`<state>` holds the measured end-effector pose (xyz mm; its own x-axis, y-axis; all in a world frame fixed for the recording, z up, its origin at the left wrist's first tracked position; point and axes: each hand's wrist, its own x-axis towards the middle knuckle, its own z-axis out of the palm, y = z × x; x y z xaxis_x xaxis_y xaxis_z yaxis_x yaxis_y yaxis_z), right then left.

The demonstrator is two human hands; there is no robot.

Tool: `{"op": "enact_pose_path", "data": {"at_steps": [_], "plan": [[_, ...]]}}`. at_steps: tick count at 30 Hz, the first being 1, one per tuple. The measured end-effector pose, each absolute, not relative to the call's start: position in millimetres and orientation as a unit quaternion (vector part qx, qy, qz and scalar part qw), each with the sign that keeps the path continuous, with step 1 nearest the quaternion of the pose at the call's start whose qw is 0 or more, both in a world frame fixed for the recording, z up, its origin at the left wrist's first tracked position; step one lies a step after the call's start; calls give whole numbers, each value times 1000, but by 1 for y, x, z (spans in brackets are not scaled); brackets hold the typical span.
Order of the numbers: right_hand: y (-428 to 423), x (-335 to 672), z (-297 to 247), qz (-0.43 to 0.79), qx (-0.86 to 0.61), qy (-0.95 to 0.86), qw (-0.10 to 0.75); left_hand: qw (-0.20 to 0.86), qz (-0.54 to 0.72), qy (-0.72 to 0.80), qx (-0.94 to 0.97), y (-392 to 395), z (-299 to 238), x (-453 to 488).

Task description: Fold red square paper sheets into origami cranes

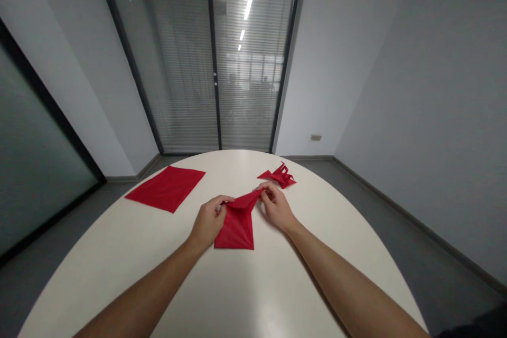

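Observation:
A partly folded sheet of red paper (236,229) lies before me, its lower part a flat square on the table. Its upper layer is lifted and stretches out to the right in a point. My left hand (208,222) pinches the paper's upper left edge between thumb and fingers. At the upper right, the fingertips of my right hand (277,206) are closed on the raised point. Just beyond the right hand sit folded red paper figures (280,175), apparently origami cranes; how many is hard to tell.
The round white table (277,285) carries everything. A flat red paper sheet (166,188) lies at the far left, near the table's edge. Behind the table stand glass doors with blinds (222,63) and pale walls (336,53).

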<state>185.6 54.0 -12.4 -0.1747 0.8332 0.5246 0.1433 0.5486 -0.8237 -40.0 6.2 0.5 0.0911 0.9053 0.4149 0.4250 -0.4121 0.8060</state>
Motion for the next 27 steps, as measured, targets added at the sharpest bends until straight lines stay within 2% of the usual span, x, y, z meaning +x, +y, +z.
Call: {"op": "enact_pose_path", "data": {"at_steps": [12, 22, 27], "plan": [[48, 181, -8, 360, -340, -669, 554, 304, 511, 475, 648, 7, -2, -38], [47, 183, -2, 282, -376, -699, 539, 260, 511, 486, 659, 6, -2, -39], [46, 183, 1, 257, -382, -691, 558, 229, 498, 483, 682, 7, -1, -38]]}}
